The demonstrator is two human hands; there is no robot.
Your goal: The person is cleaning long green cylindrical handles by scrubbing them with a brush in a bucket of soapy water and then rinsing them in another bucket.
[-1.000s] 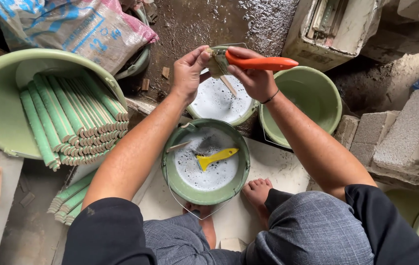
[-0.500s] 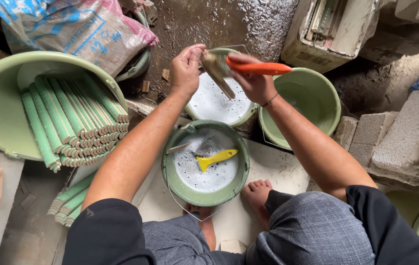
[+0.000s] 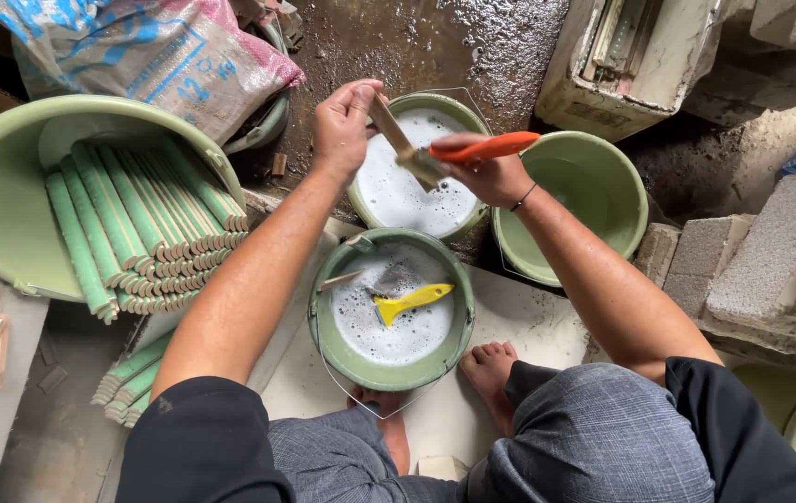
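My left hand [image 3: 342, 126] grips one end of a long narrow tile strip [image 3: 396, 135], held slanted over the far bucket of foamy water [image 3: 416, 182]. My right hand [image 3: 482, 172] holds an orange-handled tool [image 3: 486, 147] pressed against the strip's lower end. Nearer to me, between my bare feet, sits a second green bucket [image 3: 392, 312] of foamy water with a yellow-handled tool [image 3: 414, 302] lying in it.
A large green basin [image 3: 6, 177] at left holds several green tile strips [image 3: 137, 224]; more lie below it [image 3: 132, 377]. An empty green bucket [image 3: 575, 200] stands at right. A printed sack [image 3: 137, 51], concrete blocks [image 3: 770, 251] and wet ground [image 3: 435, 42] surround me.
The strip has tilted, its lower end now down toward my right hand. The orange-handled tool has dropped slightly and sits against the strip. The buckets have not moved.
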